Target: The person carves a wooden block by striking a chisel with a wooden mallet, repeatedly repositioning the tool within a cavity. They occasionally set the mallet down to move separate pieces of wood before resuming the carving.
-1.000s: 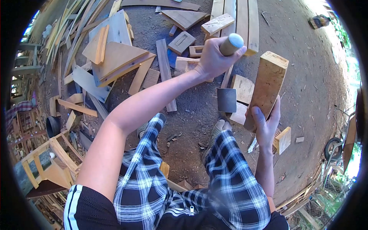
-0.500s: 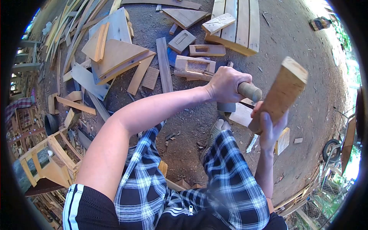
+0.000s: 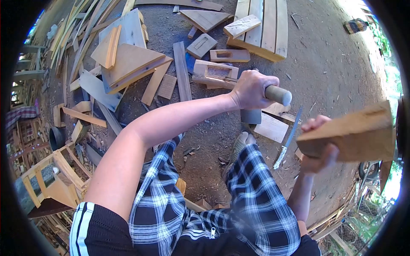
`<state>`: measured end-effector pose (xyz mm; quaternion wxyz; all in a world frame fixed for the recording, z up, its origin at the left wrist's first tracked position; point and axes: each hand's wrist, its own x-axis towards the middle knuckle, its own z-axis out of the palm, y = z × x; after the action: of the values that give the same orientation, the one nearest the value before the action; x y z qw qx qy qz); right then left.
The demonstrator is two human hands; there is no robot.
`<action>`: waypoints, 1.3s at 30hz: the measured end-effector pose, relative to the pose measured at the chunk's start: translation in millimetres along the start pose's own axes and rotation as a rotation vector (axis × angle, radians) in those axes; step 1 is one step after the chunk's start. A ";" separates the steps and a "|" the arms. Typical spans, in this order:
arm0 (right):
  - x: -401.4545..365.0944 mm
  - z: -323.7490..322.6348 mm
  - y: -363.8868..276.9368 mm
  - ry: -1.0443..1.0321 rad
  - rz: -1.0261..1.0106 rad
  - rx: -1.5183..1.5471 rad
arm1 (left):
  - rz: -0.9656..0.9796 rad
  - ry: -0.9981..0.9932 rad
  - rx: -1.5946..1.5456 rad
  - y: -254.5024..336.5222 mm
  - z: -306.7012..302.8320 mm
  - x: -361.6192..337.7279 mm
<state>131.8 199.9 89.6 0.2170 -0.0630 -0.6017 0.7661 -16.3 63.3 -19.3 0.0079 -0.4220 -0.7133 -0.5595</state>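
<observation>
Left hand (image 3: 254,90) is wrapped round a wooden handle (image 3: 277,95); right hand (image 3: 317,162) grips one end of a wooden block (image 3: 356,135) jutting rightward from it, so the overhanging weight could twist the block loose

The left hand (image 3: 253,90) grips a round wooden handle (image 3: 278,95); the dark blade (image 3: 250,116) on the near side seems joined to it, though the join is hidden. The right hand (image 3: 319,161) holds a wooden block (image 3: 352,133) at the right. Left of it, a knife (image 3: 291,135) lies on the ground (image 3: 333,81). Farther off lie 2 hollowed blocks (image 3: 239,56).
</observation>
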 end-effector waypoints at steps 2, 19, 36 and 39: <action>6.5 7.9 6.7 -0.104 0.073 -1.104 | -0.123 0.080 0.013 2.9 -3.5 5.1; 25.1 23.1 -29.3 -0.063 -0.516 -0.848 | -0.087 0.256 -0.155 -4.5 -33.6 16.4; 28.2 75.2 -80.4 -0.750 -0.195 0.176 | -0.193 0.253 -0.212 -11.0 -39.5 13.5; 27.5 75.8 -79.7 -0.721 -0.187 0.227 | -0.167 0.256 -0.203 -10.6 -37.8 14.8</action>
<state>100.5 157.8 190.1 0.0660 0.2900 -0.5538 0.7777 -49.7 41.5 -6.4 0.0094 -0.2853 -0.6791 -0.6763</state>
